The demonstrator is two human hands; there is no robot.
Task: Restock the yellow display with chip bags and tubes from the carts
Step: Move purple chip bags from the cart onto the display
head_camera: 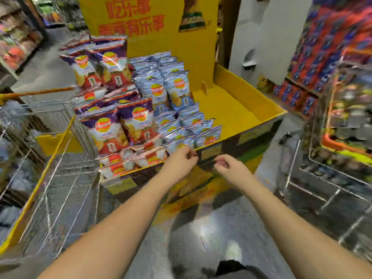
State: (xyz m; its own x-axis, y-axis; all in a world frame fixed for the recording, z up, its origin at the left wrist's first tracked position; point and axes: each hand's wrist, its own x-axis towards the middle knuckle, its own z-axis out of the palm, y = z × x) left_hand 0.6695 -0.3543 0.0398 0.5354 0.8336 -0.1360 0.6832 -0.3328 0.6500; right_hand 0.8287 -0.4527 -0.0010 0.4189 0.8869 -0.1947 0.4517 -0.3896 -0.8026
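Yellow display (237,109) at frame centre, its left half stacked with purple bags (109,128) and blue bags (177,91), its right half bare cardboard. My left hand (180,160) reaches the front row at the rim, fingers curled; blur hides whether they grip a bag. My right hand (226,165) hovers just beside it, fingers loosely curled, seemingly holding nothing. Carts flank me: wire cart (60,178) lower left, another (332,178) at right. I'd square this front row upright, then fill rightward.
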